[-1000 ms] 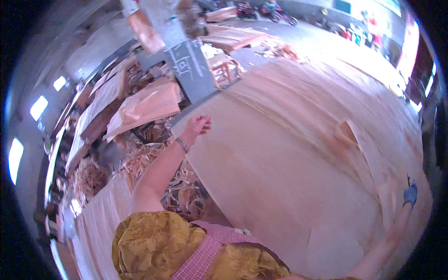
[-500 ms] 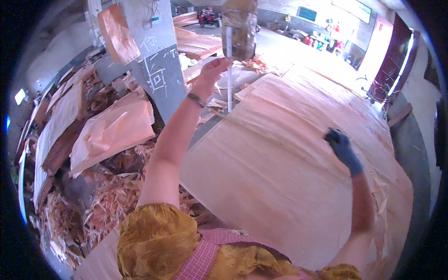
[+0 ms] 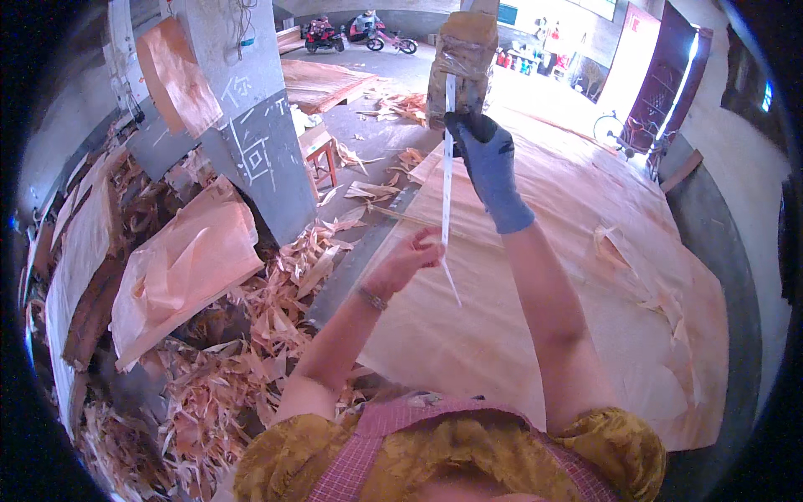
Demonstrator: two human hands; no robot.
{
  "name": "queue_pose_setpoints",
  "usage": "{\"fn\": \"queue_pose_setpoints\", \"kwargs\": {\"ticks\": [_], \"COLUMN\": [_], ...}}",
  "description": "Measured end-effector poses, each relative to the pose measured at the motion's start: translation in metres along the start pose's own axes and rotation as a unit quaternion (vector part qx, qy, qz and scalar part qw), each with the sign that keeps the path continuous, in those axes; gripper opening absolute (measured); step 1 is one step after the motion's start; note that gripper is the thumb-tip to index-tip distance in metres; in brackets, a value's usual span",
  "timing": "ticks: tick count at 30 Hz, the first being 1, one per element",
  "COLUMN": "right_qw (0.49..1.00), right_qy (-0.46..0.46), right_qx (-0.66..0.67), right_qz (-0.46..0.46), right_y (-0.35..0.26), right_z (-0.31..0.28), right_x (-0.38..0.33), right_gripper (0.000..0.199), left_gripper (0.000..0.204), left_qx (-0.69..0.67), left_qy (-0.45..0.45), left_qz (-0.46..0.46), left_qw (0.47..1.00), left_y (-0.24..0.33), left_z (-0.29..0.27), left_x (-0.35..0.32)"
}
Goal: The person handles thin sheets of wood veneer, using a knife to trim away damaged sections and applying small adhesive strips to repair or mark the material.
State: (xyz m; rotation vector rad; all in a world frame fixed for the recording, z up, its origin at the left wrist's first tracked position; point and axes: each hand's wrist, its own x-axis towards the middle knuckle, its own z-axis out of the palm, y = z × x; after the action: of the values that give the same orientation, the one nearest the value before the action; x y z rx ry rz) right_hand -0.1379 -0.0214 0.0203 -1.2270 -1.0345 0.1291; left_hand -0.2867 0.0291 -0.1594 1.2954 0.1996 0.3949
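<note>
A brown block-like bundle [image 3: 462, 63] wrapped in clear film hangs at the top centre. From it a narrow white strip [image 3: 447, 188] runs down, its loose lower end slanting a little to the right. My right hand [image 3: 492, 171], in a blue glove with dark fingertips, is raised just under the bundle, its fingers closed on the strip's upper part. Lower down, my bare left hand [image 3: 408, 263] has its fingertips pinched at the strip near its lower end. Beneath both hands lies a wide stack of thin pinkish wood veneer sheets [image 3: 477, 335].
Veneer scraps [image 3: 242, 368] heap up at left around a leaning veneer bundle [image 3: 188, 263]. A grey-and-white pillar [image 3: 259, 151] rises behind them. Beyond are a red stool [image 3: 322, 159], another veneer stack [image 3: 322, 82], a pink bicycle [image 3: 391, 40] and a doorway at far right.
My right hand has come up and left from over the veneer to the strip below the bundle. My left hand has dropped from the bundle to the strip's lower part. The view has shifted.
</note>
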Motion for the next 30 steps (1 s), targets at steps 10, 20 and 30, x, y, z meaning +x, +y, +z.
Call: {"fn": "queue_pose_setpoints", "kwargs": {"ticks": [10,20,30], "right_qw": [0.994,0.93,0.958], "right_qy": [-0.019,0.057,0.185], "right_qx": [0.07,-0.27,0.152], "right_qz": [0.078,-0.243,0.16], "right_y": [0.032,0.006,-0.05], "right_z": [-0.015,-0.066,-0.204], "right_x": [-0.093,-0.175,-0.294], "right_gripper": [0.018,0.008,0.048], "left_gripper": [0.049,0.056,0.048], "left_qx": [-0.073,-0.085,0.117], "left_qy": [0.138,-0.11,-0.195], "left_qz": [-0.153,0.14,-0.117], "left_qw": [0.976,0.98,0.967], "left_y": [-0.113,0.07,0.026], "left_z": [-0.081,0.123,0.235], "left_x": [-0.008,0.01,-0.004]}}
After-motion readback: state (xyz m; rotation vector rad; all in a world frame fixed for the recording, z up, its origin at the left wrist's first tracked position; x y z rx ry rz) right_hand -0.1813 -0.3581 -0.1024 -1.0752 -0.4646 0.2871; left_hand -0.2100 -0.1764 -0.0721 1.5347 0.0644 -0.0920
